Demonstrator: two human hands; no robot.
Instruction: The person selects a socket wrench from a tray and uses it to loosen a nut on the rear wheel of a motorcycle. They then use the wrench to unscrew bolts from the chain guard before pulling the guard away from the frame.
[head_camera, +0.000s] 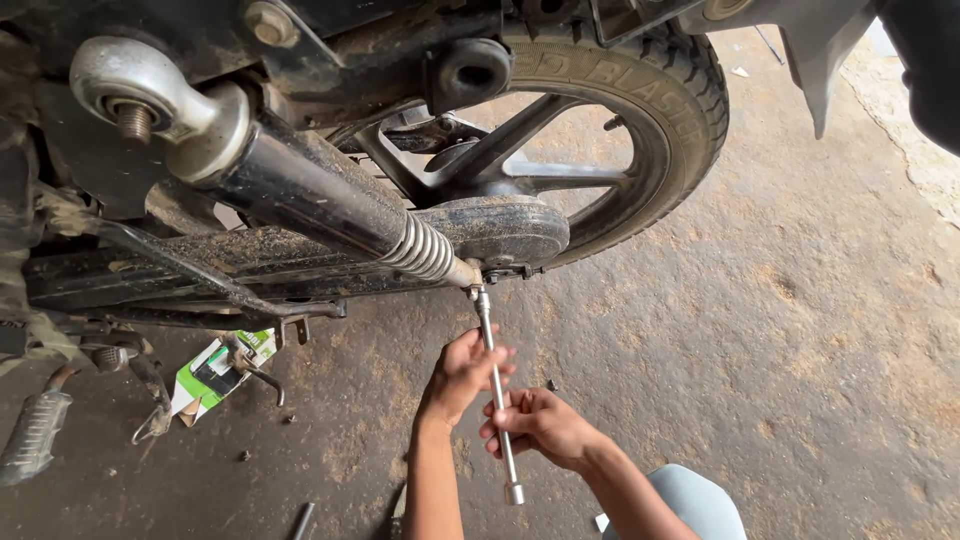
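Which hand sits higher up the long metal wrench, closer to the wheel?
The left hand; it grips the wrench nearer the axle, while the right hand holds lower down.

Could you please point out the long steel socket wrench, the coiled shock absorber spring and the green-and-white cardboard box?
Long steel socket wrench (497, 400): head view, mid-shaft.
Coiled shock absorber spring (421, 249): head view, middle coils.
Green-and-white cardboard box (215, 375): head view, top face.

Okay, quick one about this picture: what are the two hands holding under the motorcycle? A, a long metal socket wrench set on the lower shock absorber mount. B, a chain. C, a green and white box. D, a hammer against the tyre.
A: both the left hand and the right hand wrap the long metal socket wrench, whose top end meets the lower mount of the shock absorber; the green and white box lies untouched on the floor.
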